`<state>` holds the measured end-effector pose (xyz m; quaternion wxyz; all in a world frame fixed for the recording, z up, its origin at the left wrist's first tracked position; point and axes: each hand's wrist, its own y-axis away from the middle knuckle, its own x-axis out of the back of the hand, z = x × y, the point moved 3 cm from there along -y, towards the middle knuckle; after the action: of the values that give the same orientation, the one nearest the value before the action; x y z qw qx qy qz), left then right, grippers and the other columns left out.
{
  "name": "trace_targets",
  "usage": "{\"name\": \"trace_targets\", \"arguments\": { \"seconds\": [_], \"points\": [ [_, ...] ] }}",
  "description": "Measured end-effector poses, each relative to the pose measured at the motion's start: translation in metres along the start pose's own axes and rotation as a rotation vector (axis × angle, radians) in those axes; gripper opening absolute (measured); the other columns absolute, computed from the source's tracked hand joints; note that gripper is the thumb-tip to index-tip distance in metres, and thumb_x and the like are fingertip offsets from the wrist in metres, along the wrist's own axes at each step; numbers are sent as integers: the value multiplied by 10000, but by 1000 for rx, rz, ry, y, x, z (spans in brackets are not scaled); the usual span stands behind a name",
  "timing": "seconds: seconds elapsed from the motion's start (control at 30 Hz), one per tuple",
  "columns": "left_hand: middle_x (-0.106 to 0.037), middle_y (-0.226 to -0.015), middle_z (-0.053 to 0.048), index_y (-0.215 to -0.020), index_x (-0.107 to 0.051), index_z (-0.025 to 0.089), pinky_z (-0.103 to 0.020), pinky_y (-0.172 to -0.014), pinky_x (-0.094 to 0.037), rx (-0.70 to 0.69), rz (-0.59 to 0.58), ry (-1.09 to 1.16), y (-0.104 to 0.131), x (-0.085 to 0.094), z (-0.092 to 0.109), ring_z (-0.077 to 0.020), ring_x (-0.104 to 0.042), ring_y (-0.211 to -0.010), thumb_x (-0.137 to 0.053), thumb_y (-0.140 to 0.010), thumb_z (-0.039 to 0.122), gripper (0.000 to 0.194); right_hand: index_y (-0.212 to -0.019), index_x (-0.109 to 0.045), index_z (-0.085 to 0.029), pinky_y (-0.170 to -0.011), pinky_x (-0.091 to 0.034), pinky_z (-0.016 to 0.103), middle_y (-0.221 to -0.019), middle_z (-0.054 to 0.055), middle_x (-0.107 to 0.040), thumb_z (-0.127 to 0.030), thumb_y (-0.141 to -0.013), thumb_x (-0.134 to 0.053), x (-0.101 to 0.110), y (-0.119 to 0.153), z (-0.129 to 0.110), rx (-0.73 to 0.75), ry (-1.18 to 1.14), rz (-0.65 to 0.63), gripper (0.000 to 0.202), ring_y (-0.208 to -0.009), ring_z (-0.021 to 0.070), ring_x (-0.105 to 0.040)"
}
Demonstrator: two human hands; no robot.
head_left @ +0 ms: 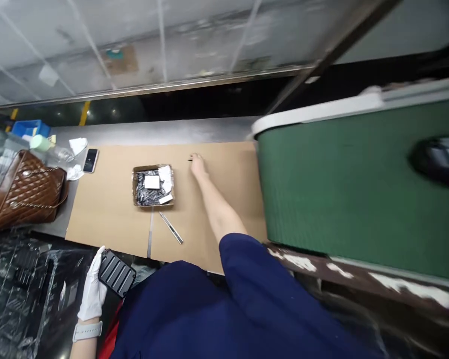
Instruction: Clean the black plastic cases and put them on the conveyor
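My left hand [93,289] wears a white glove and grips a black ribbed plastic part [116,273] low at my side, off the near edge of the cardboard sheet [108,209]. My right hand [198,164] is bare and stretched far out over the cardboard, fingertips on a small dark object [190,159] next to the far edge. A small open box [152,186] of dark small parts with white slips lies left of that hand. A thin metal tool [171,228] lies on the cardboard nearer to me.
A green conveyor belt [344,189] runs along the right with a dark object [439,160] on it. A brown quilted handbag [24,192], a phone [90,160], a blue bin [30,128] and clear plastic trays [18,294] sit at the left.
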<state>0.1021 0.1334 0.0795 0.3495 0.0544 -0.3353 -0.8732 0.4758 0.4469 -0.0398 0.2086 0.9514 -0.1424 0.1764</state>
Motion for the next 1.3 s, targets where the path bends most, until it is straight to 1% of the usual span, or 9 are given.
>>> {"name": "trace_targets", "arguments": {
  "seconds": [0.13, 0.23, 0.37, 0.5, 0.7, 0.83, 0.93, 1.17, 1.3],
  "points": [
    [-598, -1279, -15, -1051, -684, 238, -264, -1133, -271, -46, 45, -6, 9, 28, -4, -135, -467, -1268, -518, -876, 214, 242, -1157, -555, -185, -861, -503, 404, -1201, 84, -560, -330, -908, -522, -18, -21, 1, 39, 59, -56, 289, -1016, 191, -578],
    [-565, -1320, -38, -1091, -671, 212, -254, -1136, -250, -131, -5, -65, 10, 30, 5, -159, -429, -1300, -581, -830, 206, 276, -1145, -564, -190, -875, -496, 405, -1206, 83, -559, -329, -910, -518, -25, -14, 6, 53, 82, -44, 277, -1023, 190, -572],
    [-586, -1279, -16, -1209, -598, 252, -239, -1092, -310, -139, -103, -148, 11, 2, 28, -176, -503, -1224, -707, -713, 161, 515, -1145, -563, -198, -886, -485, 413, -1211, 81, -553, -336, -912, -511, -31, 31, -5, 120, 50, 21, 276, -1026, 193, -565],
    [-669, -887, 8, -1266, -549, 212, -216, -1030, -360, -105, -238, -125, 18, -37, 52, -112, -622, -894, -715, -613, -11, 710, -1115, -557, -237, -967, -435, 387, -1177, 70, -558, -282, -888, -521, -54, 100, -24, 244, -51, -17, 233, -1061, 183, -531],
    [-505, -615, 78, -1410, -342, 186, -247, -863, -459, -122, -525, -130, 30, -56, 68, -81, -497, -603, -677, -676, 23, 822, -946, -621, -218, -1051, -352, 403, -1051, 65, -607, -242, -722, -672, -83, 192, -45, 271, -143, -309, 232, -1116, 221, -527],
    [-502, -650, 67, -1427, -312, 201, -206, -722, -453, -237, -708, -217, 32, -52, 80, -75, -470, -592, -699, -704, 123, 824, -931, -674, -241, -890, -489, 357, -943, 58, -670, -530, -790, -569, -85, 263, -56, 193, -319, -764, 339, -917, 198, -634],
    [-517, -679, 56, -1434, -300, 207, -212, -680, -452, -240, -762, -222, 29, -49, 90, -78, -481, -603, -711, -712, 191, 830, -977, -669, -236, -917, -473, 367, -999, 57, -679, -609, -736, -605, -84, 306, -58, 71, -497, -1023, 448, -964, 212, -626],
    [-666, -965, -33, -1411, -348, 256, -308, -873, -481, -240, -767, -160, 23, -40, 102, -178, -628, -884, -709, -732, 296, 770, -976, -638, -270, -782, -531, 322, -935, 22, -695, -547, -679, -705, -93, 338, -59, -118, -650, -945, 412, -857, 186, -653],
    [-610, -1210, -43, -1432, -275, 278, -317, -1008, -409, -227, -657, 12, 8, -37, 84, -187, -577, -1105, -715, -733, 283, 826, -973, -625, -262, -783, -532, 306, -974, 25, -690, -557, -695, -682, -102, 340, -82, -16, -564, -748, 409, -879, 176, -642]
  ]
}}
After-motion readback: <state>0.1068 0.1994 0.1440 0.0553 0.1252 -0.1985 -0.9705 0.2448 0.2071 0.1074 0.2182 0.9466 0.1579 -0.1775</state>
